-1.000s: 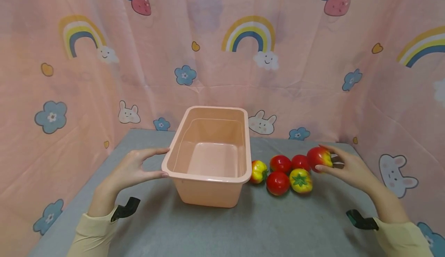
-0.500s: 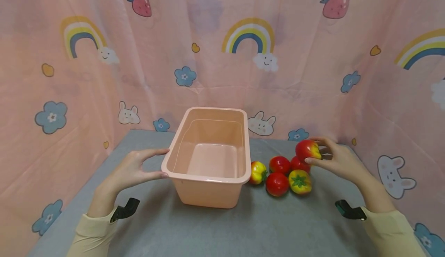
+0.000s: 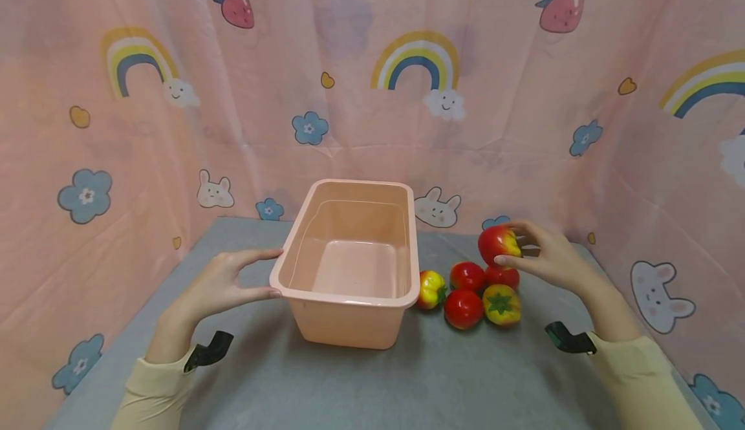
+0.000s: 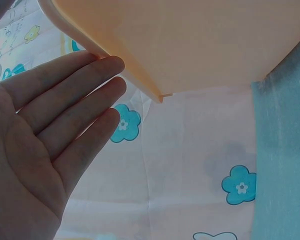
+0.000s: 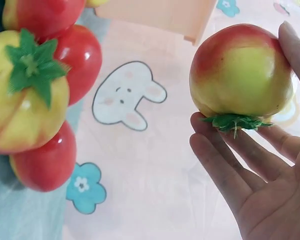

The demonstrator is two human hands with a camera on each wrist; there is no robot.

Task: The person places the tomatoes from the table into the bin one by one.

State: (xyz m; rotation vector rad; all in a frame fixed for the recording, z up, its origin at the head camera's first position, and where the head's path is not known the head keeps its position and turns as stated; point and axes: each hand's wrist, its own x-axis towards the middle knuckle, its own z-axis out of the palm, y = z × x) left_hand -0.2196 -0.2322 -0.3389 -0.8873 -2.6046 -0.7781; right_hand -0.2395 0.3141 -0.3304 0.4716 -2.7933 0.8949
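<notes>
A pale peach plastic bin stands on the table with its inside bare. My left hand rests its fingertips and thumb tip against the bin's left rim; in the left wrist view its fingers look straight beside the wall. In my right hand a red and yellow tomato is pinched between thumb and fingers, raised above the others. Its green leafy top faces the fingers in the right wrist view. Under it sit several more tomatoes, among them a red one and a yellow one.
Another yellow and red tomato lies close by the bin's right side. The grey table meets a pink patterned curtain at the back and sides. A black device sits at the right wrist.
My right hand has carried the tomato leftward and slightly up, now over the back of the group. The left hand and bin stay where they were.
</notes>
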